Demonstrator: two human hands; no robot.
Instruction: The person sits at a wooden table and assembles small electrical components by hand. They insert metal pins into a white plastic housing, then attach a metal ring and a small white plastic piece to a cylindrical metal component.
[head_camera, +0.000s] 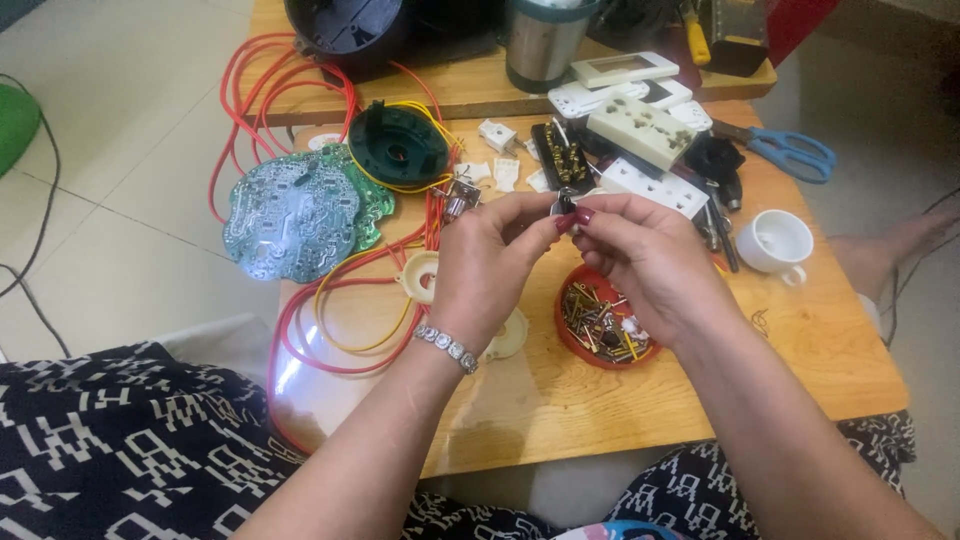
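My left hand (488, 262) and right hand (640, 255) pinch a small metal part (561, 207) between their fingertips, held above the wooden table (800, 340), just over the red dish of screws (603, 322).

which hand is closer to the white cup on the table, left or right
Right. The right hand is just left of the white cup, with a bare strip of table between them. The left hand is farther away, beyond the right hand, near the red wires.
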